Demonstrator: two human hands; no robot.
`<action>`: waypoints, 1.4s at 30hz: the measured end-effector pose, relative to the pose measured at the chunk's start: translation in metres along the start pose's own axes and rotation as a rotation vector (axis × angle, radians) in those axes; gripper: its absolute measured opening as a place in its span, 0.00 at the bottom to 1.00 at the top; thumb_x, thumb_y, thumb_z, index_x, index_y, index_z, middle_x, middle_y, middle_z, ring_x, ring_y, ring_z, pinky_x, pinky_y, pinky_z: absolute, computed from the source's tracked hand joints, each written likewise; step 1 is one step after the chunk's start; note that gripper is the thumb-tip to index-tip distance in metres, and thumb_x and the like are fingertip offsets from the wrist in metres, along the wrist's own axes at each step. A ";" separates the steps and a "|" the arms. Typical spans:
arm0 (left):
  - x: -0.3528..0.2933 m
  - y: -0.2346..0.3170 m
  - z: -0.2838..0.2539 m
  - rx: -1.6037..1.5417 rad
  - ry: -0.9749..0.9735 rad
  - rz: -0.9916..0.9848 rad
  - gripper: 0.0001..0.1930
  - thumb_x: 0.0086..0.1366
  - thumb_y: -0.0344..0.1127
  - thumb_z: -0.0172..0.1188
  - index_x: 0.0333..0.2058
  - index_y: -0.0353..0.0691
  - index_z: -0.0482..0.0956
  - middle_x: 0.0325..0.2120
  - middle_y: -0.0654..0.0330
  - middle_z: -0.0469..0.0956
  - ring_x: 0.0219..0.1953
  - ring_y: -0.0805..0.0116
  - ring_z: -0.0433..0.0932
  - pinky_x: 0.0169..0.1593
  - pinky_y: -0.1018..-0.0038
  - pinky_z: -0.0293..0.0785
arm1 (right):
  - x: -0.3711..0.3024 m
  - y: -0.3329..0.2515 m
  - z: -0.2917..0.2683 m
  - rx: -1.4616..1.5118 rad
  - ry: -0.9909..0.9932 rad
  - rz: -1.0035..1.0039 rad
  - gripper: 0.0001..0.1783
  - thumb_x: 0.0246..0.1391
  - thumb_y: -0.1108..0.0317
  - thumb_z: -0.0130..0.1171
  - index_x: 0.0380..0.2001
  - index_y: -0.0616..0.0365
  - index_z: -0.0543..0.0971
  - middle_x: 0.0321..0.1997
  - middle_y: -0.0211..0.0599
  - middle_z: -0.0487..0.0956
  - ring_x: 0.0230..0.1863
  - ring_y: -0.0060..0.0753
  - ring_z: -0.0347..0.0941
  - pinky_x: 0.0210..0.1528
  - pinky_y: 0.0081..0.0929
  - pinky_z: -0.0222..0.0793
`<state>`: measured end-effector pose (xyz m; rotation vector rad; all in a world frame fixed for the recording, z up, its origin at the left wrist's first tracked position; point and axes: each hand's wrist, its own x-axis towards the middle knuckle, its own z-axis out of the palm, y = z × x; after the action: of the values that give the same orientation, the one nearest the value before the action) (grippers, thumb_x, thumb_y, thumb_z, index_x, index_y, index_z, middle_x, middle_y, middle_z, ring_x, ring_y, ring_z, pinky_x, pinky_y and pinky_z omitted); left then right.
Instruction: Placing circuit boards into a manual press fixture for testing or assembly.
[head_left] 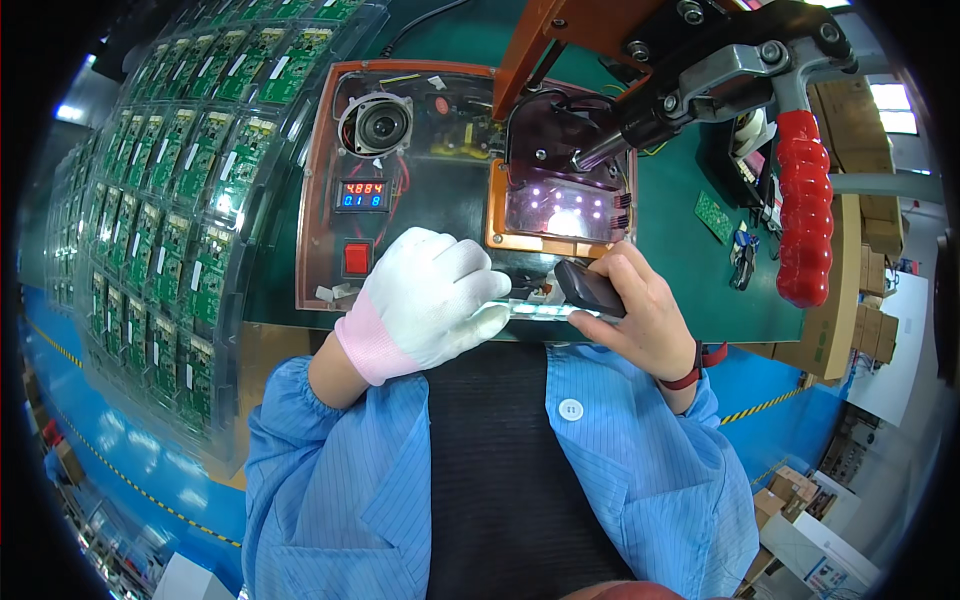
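Note:
My left hand (pixel 432 300), in a white knit glove with a pink cuff, is closed, fingers and thumb pinching the left end of a narrow, brightly lit strip (pixel 540 311), perhaps a circuit board's edge. My bare right hand (pixel 645 318) is closed around a smooth black oblong device (pixel 588 288), tilted over the strip's right end. Its thumb lies by that end; I cannot tell whether it touches. Both hands are at the front edge of an orange-framed test box (pixel 310 240). Just beyond them, an orange fixture (pixel 497 215) has a dark see-through plate with several lights showing.
The box bears a round speaker (pixel 382 125), a lit meter (pixel 362 194) and a red switch (pixel 357 257). A toggle clamp's red handle (pixel 803 210) hangs at right. Trays of green circuit boards (pixel 215 160) stack at left. A loose board (pixel 713 217) and cutters (pixel 743 258) lie right.

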<state>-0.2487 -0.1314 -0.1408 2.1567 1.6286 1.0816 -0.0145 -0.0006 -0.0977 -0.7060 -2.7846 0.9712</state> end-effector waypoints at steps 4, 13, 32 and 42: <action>0.000 -0.001 0.000 0.002 -0.001 0.005 0.12 0.53 0.36 0.68 0.36 0.45 0.79 0.30 0.64 0.73 0.28 0.66 0.70 0.39 0.69 0.63 | 0.000 0.000 0.000 0.004 0.003 0.000 0.23 0.43 0.74 0.72 0.43 0.60 0.73 0.43 0.40 0.71 0.35 0.36 0.72 0.36 0.26 0.71; 0.000 -0.001 0.001 0.024 -0.005 0.005 0.13 0.52 0.35 0.68 0.37 0.45 0.79 0.30 0.64 0.73 0.28 0.66 0.70 0.39 0.69 0.63 | 0.000 0.004 0.002 0.002 0.017 -0.015 0.23 0.43 0.74 0.72 0.42 0.60 0.73 0.42 0.40 0.71 0.34 0.35 0.71 0.34 0.24 0.70; 0.000 -0.009 -0.011 -0.133 -0.068 0.067 0.16 0.54 0.28 0.62 0.44 0.41 0.80 0.34 0.60 0.76 0.32 0.63 0.71 0.44 0.69 0.65 | -0.003 0.026 -0.005 0.287 -0.029 -0.102 0.20 0.40 0.73 0.69 0.38 0.60 0.73 0.39 0.38 0.69 0.34 0.32 0.62 0.35 0.23 0.60; 0.000 -0.010 -0.011 -0.126 -0.072 0.077 0.16 0.56 0.27 0.61 0.44 0.41 0.81 0.34 0.60 0.76 0.32 0.63 0.70 0.44 0.69 0.65 | -0.004 0.024 -0.004 0.307 -0.028 -0.042 0.19 0.40 0.74 0.67 0.38 0.60 0.73 0.39 0.38 0.69 0.34 0.33 0.62 0.36 0.23 0.59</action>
<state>-0.2635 -0.1305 -0.1384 2.1662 1.4183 1.0834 -0.0007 0.0165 -0.1085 -0.5905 -2.5744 1.3681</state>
